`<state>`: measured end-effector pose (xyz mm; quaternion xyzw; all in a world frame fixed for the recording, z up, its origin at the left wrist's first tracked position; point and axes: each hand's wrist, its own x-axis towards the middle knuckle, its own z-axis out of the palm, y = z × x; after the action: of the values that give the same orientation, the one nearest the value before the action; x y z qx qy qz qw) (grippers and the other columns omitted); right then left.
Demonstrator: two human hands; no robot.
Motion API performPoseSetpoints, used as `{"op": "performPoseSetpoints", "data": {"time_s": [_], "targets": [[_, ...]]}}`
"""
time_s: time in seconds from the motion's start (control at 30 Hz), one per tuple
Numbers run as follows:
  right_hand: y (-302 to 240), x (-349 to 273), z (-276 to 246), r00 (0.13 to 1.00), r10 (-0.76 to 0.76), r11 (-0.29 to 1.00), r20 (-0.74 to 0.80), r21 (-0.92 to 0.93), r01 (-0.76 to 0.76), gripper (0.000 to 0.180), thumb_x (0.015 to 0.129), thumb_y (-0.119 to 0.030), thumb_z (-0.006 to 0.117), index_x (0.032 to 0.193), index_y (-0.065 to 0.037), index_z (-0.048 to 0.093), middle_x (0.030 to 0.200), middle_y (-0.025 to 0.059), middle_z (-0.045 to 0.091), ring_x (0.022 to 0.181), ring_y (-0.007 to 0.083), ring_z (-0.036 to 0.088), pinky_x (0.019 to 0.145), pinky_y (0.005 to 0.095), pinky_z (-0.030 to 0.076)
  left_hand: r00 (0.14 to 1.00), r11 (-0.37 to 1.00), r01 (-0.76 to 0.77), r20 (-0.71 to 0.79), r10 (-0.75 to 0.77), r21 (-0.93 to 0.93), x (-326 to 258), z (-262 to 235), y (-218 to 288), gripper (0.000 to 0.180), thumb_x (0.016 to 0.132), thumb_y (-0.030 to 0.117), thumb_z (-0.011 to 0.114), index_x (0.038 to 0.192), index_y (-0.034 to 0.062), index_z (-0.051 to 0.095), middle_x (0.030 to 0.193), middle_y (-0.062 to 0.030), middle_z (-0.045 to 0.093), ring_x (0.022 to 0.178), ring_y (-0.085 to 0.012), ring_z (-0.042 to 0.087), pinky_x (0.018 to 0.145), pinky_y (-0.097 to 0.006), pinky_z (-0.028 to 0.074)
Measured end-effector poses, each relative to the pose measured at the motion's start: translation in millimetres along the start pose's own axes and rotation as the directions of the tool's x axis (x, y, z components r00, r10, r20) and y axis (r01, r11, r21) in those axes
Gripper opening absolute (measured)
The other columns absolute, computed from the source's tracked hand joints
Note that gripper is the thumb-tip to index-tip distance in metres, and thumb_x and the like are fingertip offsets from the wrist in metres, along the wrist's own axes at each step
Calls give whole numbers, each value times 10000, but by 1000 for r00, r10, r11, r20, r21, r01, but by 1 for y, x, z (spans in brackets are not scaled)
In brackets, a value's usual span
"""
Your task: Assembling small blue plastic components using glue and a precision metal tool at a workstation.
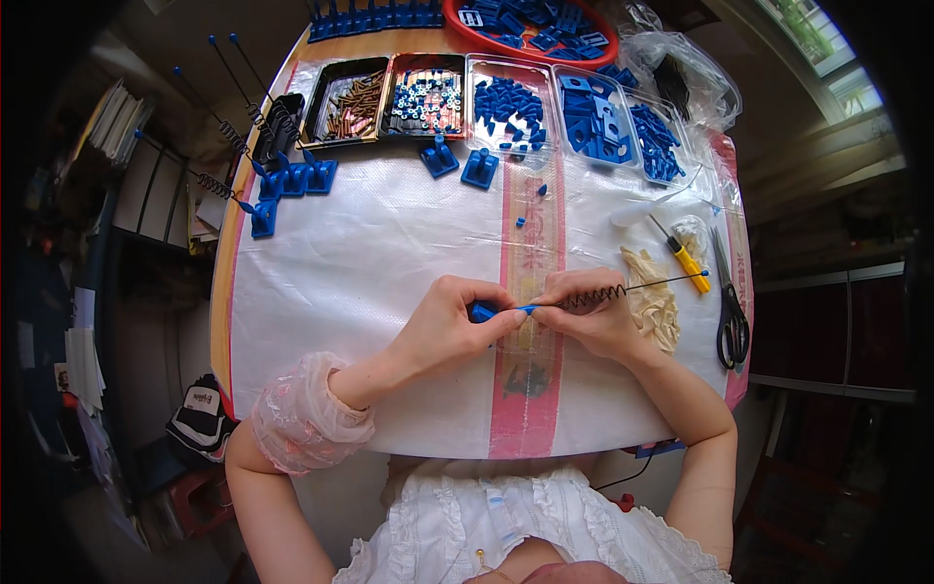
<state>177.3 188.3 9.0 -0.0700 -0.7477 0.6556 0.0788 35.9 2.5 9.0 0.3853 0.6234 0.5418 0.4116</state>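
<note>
In front of me my left hand (452,316) pinches a blue plastic base (480,311), mostly covered by its fingers. My right hand (589,316) is closed on a dark coil-spring rod (595,296) that points right and ends in a small blue tip. The fingertips of both hands meet at a narrow blue piece (528,309) between the base and the rod. How these parts join is hidden by the fingers. Beyond my hands lie two loose blue bases with stems (440,158) and two small blue bits (542,190).
Across the back stand a tray of brass-coloured screws (362,105), a tray of nuts (428,97), and clear boxes of blue parts (508,109). Spring rods on blue bases (292,178) stand left. At right lie a yellow-handled screwdriver (691,273), beige gloves (652,307) and black-handled scissors (733,336).
</note>
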Motion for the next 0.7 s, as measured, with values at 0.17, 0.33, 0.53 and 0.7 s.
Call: {"op": "performPoseSetpoints", "data": {"time_s": [0.17,0.33,0.53,0.7], "targets": [[2,0,-3,1000,-15,1000,15,-15,15,69,837,28,762,906,37,759,739,34,685,666,55,595,576,222,438,996,996,65,63,-61,-64,1,-4,4,184,934,197,721,982,20,746,688,47,599,563,-14,480,497,-199,366],[3,0,-2,999,-29,1000,17,2,29,67,835,29,761,901,34,759,739,36,683,667,63,604,578,224,443,988,985,135,94,-125,-109,0,-5,5,190,942,205,712,989,24,746,692,47,608,557,-14,490,494,-194,372],[7,-1,-3,999,-51,999,20,-17,51,81,818,29,772,896,37,753,739,37,678,665,63,594,578,226,438,995,994,85,53,-81,-75,0,-3,5,186,937,200,715,971,20,748,695,52,605,570,-12,481,503,-195,365],[7,-1,-2,999,-49,999,16,-12,49,83,813,30,777,891,34,752,738,30,674,666,61,581,576,225,429,997,996,69,30,-67,-65,-1,-2,4,192,932,202,723,953,13,749,690,60,590,591,-9,463,513,-201,349]]}}
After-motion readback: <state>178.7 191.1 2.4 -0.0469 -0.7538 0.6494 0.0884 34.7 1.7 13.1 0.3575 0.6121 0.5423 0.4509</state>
